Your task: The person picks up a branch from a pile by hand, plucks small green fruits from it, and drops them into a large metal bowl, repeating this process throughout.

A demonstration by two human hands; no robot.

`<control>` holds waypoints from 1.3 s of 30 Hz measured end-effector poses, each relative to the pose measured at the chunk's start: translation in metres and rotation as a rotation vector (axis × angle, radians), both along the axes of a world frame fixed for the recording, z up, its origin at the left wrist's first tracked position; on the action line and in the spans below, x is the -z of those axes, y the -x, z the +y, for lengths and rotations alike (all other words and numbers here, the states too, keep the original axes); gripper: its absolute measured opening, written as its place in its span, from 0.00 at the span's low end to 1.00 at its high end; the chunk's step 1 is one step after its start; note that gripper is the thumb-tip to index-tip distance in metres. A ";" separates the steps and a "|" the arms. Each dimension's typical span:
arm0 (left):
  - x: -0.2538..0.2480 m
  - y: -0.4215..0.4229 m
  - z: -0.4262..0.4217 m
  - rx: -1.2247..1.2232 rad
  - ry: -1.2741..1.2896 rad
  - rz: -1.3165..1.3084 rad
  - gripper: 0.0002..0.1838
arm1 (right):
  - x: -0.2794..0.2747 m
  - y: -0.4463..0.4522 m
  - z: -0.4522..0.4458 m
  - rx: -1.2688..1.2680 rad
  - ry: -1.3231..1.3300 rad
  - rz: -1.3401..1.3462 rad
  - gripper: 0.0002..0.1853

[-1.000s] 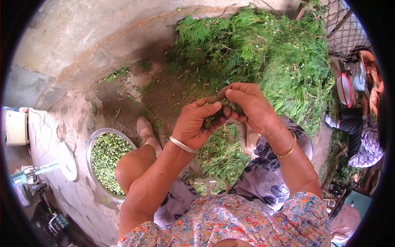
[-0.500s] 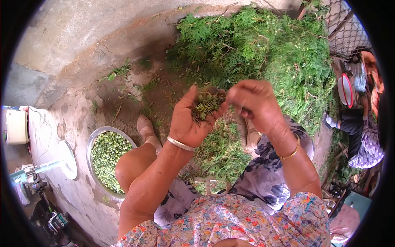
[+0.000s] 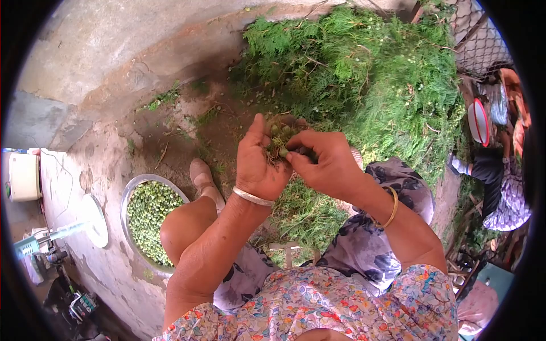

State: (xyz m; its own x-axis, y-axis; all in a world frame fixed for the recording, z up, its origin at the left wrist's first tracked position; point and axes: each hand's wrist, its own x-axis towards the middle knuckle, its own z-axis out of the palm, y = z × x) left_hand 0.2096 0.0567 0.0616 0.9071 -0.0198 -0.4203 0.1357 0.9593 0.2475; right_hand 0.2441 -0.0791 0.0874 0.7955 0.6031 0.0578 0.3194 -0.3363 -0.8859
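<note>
My left hand [image 3: 256,170], with a light bangle at its wrist, is cupped palm up. In it lies a handful of small green cones [image 3: 280,136] mixed with brown and green sprig bits; its fingertips are partly hidden. My right hand [image 3: 327,165], wearing a gold bangle, bends over that palm with thumb and forefinger closed on a small green cone [image 3: 283,152]. Low on the left, a round metal basin [image 3: 124,210] holds a mass of similar green cones [image 3: 151,219].
A big heap of cut evergreen branches [image 3: 392,79] spreads across the ground ahead and to the right. More clippings [image 3: 307,216] lie between my feet. A white fan [image 3: 94,220] stands at left. Another person [image 3: 503,199] sits at the far right.
My right hand has come down and left from the fingertips of my left hand to its palm, now pinching a cone. The leafy sprig on top of the handful no longer shows.
</note>
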 end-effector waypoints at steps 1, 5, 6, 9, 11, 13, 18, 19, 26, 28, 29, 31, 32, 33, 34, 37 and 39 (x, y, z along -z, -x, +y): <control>-0.006 0.001 0.001 0.005 0.032 0.011 0.25 | -0.003 -0.001 -0.001 -0.002 0.000 0.001 0.04; 0.009 0.003 0.011 0.054 0.140 -0.110 0.27 | -0.025 -0.017 -0.012 -0.015 -0.335 0.600 0.07; 0.008 0.003 0.012 0.053 0.139 -0.110 0.27 | -0.027 -0.020 -0.014 -0.003 -0.509 0.938 0.08; 0.003 0.003 0.012 0.044 0.215 -0.157 0.28 | -0.031 -0.022 -0.013 0.025 -0.713 1.061 0.07; -0.006 0.003 0.011 0.069 0.207 -0.174 0.28 | -0.033 -0.025 -0.016 0.035 -0.690 1.078 0.11; -0.010 0.004 0.009 0.060 0.186 -0.168 0.28 | -0.027 -0.024 -0.014 0.098 -0.585 0.945 0.11; -0.005 0.005 0.009 0.043 0.211 -0.162 0.29 | -0.020 -0.013 -0.002 0.151 -0.344 0.480 0.07; -0.005 0.004 0.008 0.036 0.185 -0.094 0.29 | -0.010 -0.011 -0.001 0.081 -0.261 0.246 0.07; -0.008 0.003 0.004 0.081 0.088 -0.105 0.29 | -0.006 -0.009 -0.004 -0.075 -0.022 -0.251 0.07; -0.004 0.002 0.009 0.083 0.100 -0.126 0.31 | -0.012 -0.009 -0.007 -0.083 -0.015 -0.163 0.07; -0.003 0.002 0.011 0.087 0.113 -0.145 0.34 | -0.015 -0.008 -0.009 -0.116 -0.004 -0.147 0.07; -0.007 0.002 0.011 0.071 0.108 -0.142 0.32 | -0.014 -0.008 -0.013 -0.153 0.010 -0.130 0.07; -0.008 0.003 0.010 0.057 0.104 -0.139 0.30 | -0.012 -0.009 -0.013 -0.163 -0.002 -0.202 0.07; -0.008 0.003 0.011 0.055 0.105 -0.139 0.30 | -0.010 -0.009 -0.014 -0.172 -0.014 -0.274 0.07; -0.007 0.004 0.012 0.056 0.110 -0.133 0.33 | -0.010 -0.009 -0.015 -0.173 -0.014 -0.274 0.07; -0.003 0.005 0.015 0.080 0.123 -0.157 0.36 | -0.010 -0.010 -0.016 -0.193 -0.006 -0.295 0.07; -0.003 0.005 0.016 0.105 0.132 -0.188 0.36 | -0.008 -0.010 -0.016 -0.231 -0.110 -0.205 0.06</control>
